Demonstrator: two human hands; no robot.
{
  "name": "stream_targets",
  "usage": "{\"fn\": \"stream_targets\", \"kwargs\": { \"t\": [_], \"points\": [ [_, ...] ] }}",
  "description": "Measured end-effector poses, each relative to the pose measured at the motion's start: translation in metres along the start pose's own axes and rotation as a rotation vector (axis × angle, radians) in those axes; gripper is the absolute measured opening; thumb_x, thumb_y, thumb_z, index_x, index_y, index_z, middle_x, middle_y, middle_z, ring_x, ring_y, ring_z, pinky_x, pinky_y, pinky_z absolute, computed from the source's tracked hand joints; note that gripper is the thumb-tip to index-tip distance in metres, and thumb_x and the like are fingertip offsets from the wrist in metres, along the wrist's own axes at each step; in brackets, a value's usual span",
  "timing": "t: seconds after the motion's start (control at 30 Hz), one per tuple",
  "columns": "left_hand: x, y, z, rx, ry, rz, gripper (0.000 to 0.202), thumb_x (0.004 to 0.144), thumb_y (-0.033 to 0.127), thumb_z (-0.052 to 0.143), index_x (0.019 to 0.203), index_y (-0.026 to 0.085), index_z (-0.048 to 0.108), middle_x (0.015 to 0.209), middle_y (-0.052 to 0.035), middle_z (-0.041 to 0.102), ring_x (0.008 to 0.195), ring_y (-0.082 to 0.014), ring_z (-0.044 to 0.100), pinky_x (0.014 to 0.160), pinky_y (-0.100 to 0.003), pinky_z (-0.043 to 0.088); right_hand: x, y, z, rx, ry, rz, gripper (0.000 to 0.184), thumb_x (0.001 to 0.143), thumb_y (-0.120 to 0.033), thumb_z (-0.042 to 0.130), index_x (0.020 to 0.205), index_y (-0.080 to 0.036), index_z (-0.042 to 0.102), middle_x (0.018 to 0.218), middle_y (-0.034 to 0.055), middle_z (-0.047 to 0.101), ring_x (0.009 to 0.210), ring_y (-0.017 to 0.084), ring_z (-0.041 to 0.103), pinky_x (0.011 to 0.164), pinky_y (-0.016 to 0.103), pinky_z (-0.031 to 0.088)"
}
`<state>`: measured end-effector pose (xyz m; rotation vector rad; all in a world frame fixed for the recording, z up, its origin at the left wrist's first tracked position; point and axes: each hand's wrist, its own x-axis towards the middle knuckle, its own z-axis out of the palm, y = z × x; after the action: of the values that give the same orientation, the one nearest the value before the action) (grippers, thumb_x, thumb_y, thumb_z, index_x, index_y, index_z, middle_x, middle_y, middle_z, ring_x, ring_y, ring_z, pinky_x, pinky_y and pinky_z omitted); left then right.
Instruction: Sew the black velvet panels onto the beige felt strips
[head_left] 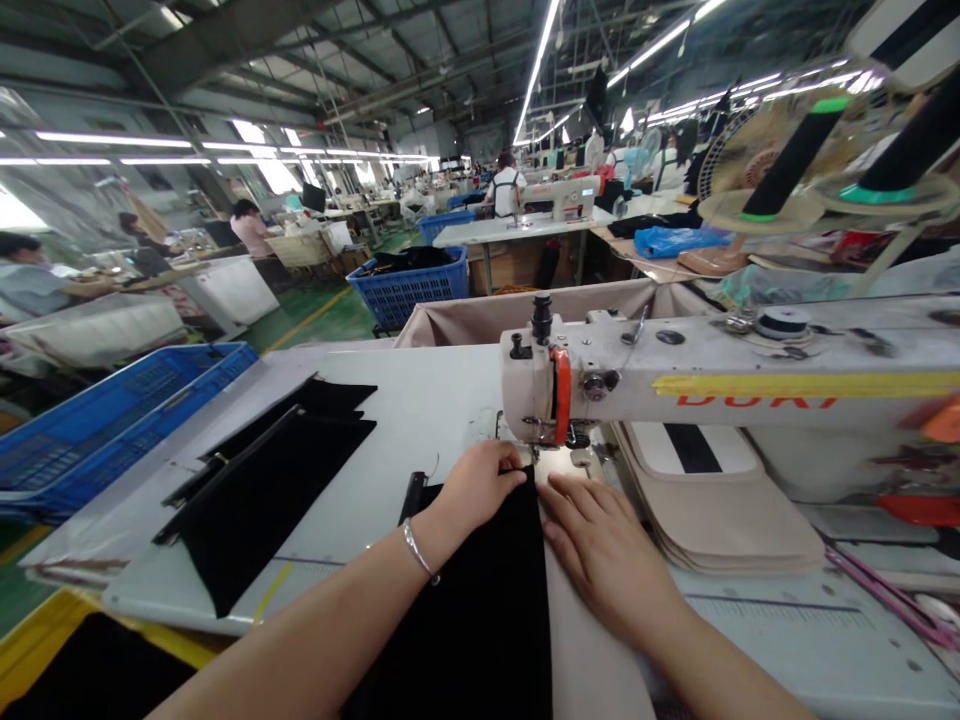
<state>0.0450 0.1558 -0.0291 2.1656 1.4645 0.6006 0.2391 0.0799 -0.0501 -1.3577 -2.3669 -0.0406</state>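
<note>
pinching the black fabric at its far end, left hand sits by the sewing machine, right hand flat, fingers extended, on the beige panel right of the fabric, black pieces on the table at left.

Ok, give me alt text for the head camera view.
Left hand touches black fabric at a white sewing machine; the right hand lies on a pale piece alongside. More black pieces lie on the table at left, beige panels are stacked at right, and blue crates stand beyond.
</note>
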Motion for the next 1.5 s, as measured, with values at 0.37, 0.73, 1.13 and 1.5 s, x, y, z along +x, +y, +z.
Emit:
{"fn": "stream_targets", "kwargs": {
  "t": [0.37,0.73,1.13,1.5],
  "points": [
    [0.019,0.004,0.010,0.034,0.016,-0.019,0.006,0.078,0.019,0.062,0.077,0.019,0.067,0.079,-0.0026,0.071,0.074,-0.0184,0.064,0.066,-0.026,0.046,0.001,0.001,0.005,-0.005,-0.009,0.010,0.051,0.095,-0.043,0.044,0.142,-0.021,0.040,0.137,0.0100,0.049,0.122,0.029,0.044,0.100,0.049,0.038],
    [0.016,0.002,0.007,0.064,0.114,0.040,0.022,0.079,0.022,0.066,0.101,0.019,0.069,0.109,-0.0074,0.066,0.094,-0.0210,0.063,0.087,-0.032,0.049,0.000,0.004,0.006,-0.003,-0.043,0.010,0.055,0.095,-0.043,0.044,0.144,-0.021,0.036,0.140,0.0088,0.046,0.125,0.029,0.041,0.102,0.048,0.035],
    [0.014,-0.002,0.008,0.068,0.090,0.101,0.014,0.082,0.023,0.067,0.094,0.018,0.071,0.101,-0.0053,0.066,0.091,-0.0192,0.064,0.088,-0.029,0.050,0.000,0.003,0.004,0.009,-0.062,0.015,0.054,0.096,-0.044,0.042,0.144,-0.021,0.037,0.139,0.0088,0.047,0.123,0.030,0.041,0.103,0.049,0.033],
    [0.019,-0.004,0.011,0.064,0.119,0.104,0.013,0.079,0.020,0.069,0.092,0.019,0.071,0.098,-0.0046,0.068,0.092,-0.0198,0.064,0.085,-0.029,0.050,0.000,0.002,0.002,-0.029,-0.076,0.018,0.054,0.096,-0.043,0.042,0.144,-0.020,0.036,0.138,0.0084,0.047,0.122,0.028,0.041,0.102,0.047,0.035]
  ]
}}
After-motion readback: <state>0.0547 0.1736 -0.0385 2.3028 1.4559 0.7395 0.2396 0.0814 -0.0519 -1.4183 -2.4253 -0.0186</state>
